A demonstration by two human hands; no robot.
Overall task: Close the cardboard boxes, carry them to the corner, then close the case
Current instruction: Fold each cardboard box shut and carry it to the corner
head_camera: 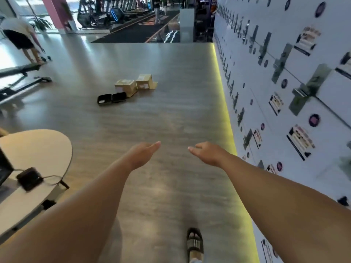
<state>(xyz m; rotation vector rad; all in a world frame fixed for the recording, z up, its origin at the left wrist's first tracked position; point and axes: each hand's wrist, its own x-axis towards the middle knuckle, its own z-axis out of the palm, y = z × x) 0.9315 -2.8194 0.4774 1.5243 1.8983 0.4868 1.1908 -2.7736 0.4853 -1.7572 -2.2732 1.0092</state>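
Observation:
Two brown cardboard boxes stand side by side on the grey floor well ahead of me: the left box (125, 87) and the right box (144, 82), which has a flap lying open on the floor to its right. Just in front of them lies a black case (111, 98), opened flat in two halves. My left hand (142, 154) and my right hand (207, 153) reach forward at waist height, far short of the boxes. Both have relaxed, nearly straight fingers and hold nothing.
A white locker wall (284, 92) with a glowing yellow base strip runs along the right. A round white table (36, 149) with a black device and cable sits at the left. A person (20, 37) bends over by a rowing machine at far left. Treadmills line the back.

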